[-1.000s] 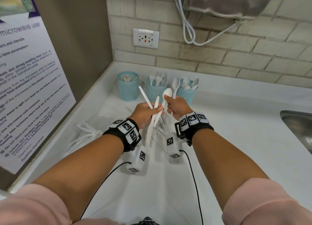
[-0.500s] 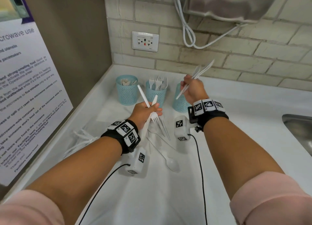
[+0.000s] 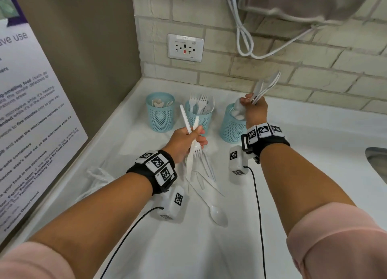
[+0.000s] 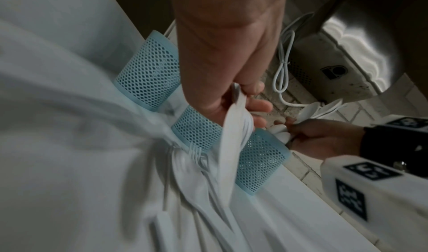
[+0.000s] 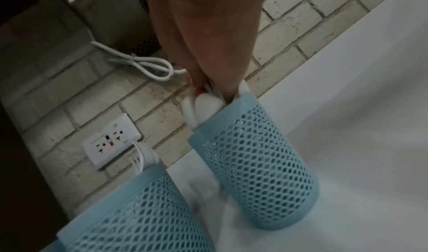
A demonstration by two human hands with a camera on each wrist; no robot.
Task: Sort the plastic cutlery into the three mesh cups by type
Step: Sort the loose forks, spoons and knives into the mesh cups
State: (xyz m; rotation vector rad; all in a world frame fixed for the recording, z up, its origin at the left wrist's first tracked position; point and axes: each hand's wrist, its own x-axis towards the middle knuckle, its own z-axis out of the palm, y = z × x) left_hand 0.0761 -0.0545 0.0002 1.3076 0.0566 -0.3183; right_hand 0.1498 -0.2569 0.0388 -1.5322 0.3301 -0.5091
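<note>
Nearest on the counter (image 3: 314, 153) lies a loose spoon (image 3: 217, 214), bowl toward the person, with a few forks and knives (image 3: 206, 169) fanned just beyond it; all are thin white plastic, so I judge them very light, springy rather than stiff, smooth enough to slide in a loose pinch, and liable to snap if bent; the flat handle is the place to hold, several together.

The left hand (image 3: 184, 141) hovers over that pile, palm turned inward, fingers and thumb curled round a small bundle (image 3: 191, 153): a fork hangs tines down while other handles stick up between thumb and fingers.

Farther back stand three cups in a row; the left cup (image 3: 160, 116) holds what look like knives, the middle cup (image 3: 200, 119) forks, tines up.

The right hand (image 3: 254, 111) is raised over the right cup (image 3: 231, 124), wrist bent down, fingers pinched on two spoons (image 3: 262, 89) at their necks; handles slant up toward the wall, bowls dip at the rim, other spoons already inside; the right-wrist view shows the bowls just at the rim.
</note>
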